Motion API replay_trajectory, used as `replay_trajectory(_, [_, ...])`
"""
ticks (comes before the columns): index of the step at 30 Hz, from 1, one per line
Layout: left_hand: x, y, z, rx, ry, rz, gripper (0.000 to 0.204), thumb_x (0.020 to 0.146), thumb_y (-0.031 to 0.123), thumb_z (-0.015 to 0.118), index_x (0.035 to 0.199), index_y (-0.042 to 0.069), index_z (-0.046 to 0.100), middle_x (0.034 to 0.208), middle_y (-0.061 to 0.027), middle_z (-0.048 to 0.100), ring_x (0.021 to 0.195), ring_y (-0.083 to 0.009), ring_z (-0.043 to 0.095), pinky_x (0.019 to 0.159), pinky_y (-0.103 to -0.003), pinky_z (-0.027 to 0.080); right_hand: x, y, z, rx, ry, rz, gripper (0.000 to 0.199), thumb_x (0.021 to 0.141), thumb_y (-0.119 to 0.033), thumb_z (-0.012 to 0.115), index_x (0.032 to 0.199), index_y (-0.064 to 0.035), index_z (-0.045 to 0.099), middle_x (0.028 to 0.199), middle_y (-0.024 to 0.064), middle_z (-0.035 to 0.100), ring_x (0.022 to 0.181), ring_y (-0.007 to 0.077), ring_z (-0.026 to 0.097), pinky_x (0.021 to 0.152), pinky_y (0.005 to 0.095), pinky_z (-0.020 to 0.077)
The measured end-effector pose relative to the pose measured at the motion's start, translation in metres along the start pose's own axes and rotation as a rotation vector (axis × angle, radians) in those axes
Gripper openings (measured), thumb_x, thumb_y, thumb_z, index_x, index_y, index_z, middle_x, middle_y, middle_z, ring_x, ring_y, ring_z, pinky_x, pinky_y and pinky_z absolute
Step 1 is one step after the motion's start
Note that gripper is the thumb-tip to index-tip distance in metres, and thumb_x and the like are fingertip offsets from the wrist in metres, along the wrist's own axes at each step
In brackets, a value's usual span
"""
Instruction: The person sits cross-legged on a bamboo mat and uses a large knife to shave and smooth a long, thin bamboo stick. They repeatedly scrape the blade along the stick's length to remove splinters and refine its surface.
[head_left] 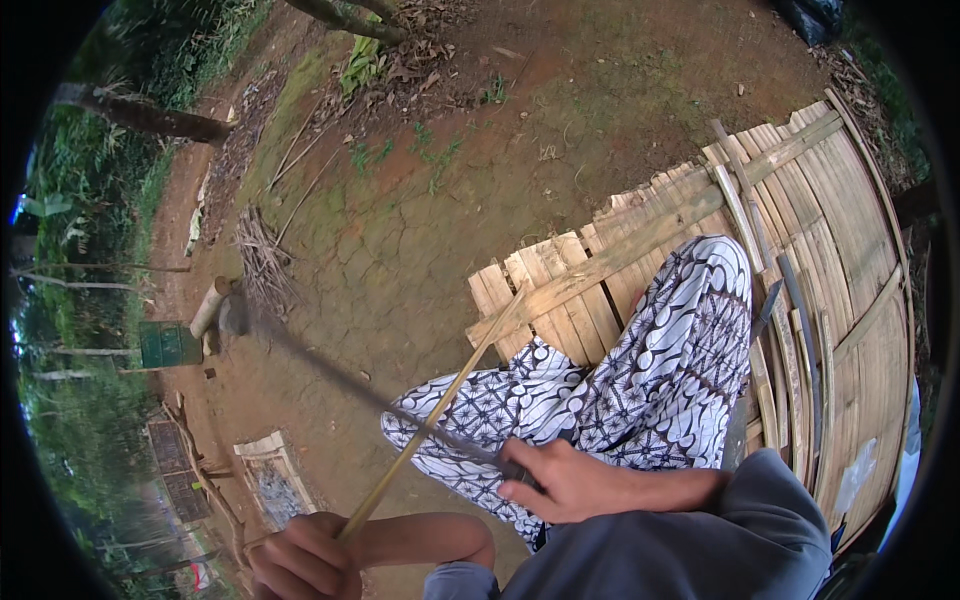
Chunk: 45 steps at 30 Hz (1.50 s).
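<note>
Diagonally outward from left hand [305, 556]: bamboo strip [455, 388]

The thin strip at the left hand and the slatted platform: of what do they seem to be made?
Thin strip: probably split bamboo, yellowish, unpainted; it looks narrow and straight.
Slatted platform: likely flattened bamboo, dry and uncoated, judging by its pale tan colour and ragged ends.
</note>
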<state>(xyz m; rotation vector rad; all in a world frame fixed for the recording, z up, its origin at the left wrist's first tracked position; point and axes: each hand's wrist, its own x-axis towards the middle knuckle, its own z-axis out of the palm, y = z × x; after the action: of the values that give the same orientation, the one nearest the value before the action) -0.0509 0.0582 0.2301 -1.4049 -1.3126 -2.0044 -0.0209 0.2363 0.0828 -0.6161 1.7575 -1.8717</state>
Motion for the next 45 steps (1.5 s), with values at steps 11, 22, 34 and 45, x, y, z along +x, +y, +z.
replay_trajectory(11, [-0.003,-0.014,-0.009,-0.472,-0.488,-0.056,0.043,0.092,0.028,0.059,0.057,0.006,0.050,0.050,0.0051,0.032,0.040,-0.0065,0.034,0.039,-0.022,0.023,-0.004,0.060,-0.027,-0.202,0.286,0.273,0.037,0.095,-0.031,0.053,0.095,0.0057,0.054,0.056,0.0232,0.055,0.054,0.0403,0.059,0.053,0.0457,0.0462])
replay_trajectory(22, [-0.024,-0.024,0.000,0.142,0.271,0.018,0.058,0.084,0.046,0.064,0.041,0.013,0.043,0.034,0.0048,0.037,0.027,-0.0045,0.031,0.031,-0.017,0.024,-0.009,0.017,0.010,0.008,0.057,-0.182,0.030,0.093,-0.026,0.056,0.095,0.0023,0.050,0.047,0.0167,0.048,0.044,0.0364,0.055,0.043,0.0419,0.0435])
replay_trajectory(34, [-0.041,-0.015,-0.014,0.295,0.394,0.095,0.067,0.091,0.058,0.046,0.046,0.009,0.040,0.038,0.0020,0.032,0.030,-0.0075,0.028,0.031,-0.019,0.023,0.013,0.063,-0.009,-0.036,0.310,0.095,0.027,0.096,-0.021,0.050,0.086,0.0031,0.052,0.048,0.0120,0.043,0.041,0.0208,0.041,0.044,0.0348,0.0339])
replay_trajectory(45, [-0.039,-0.011,-0.010,0.344,0.390,0.006,0.073,0.087,0.071,0.036,0.047,0.010,0.036,0.039,0.0014,0.028,0.034,-0.0095,0.023,0.035,-0.023,0.017,0.028,0.079,0.003,-0.104,0.255,-0.146,0.029,0.094,-0.027,0.053,0.095,0.0013,0.050,0.051,0.0199,0.052,0.049,0.0393,0.057,0.048,0.0464,0.0447])
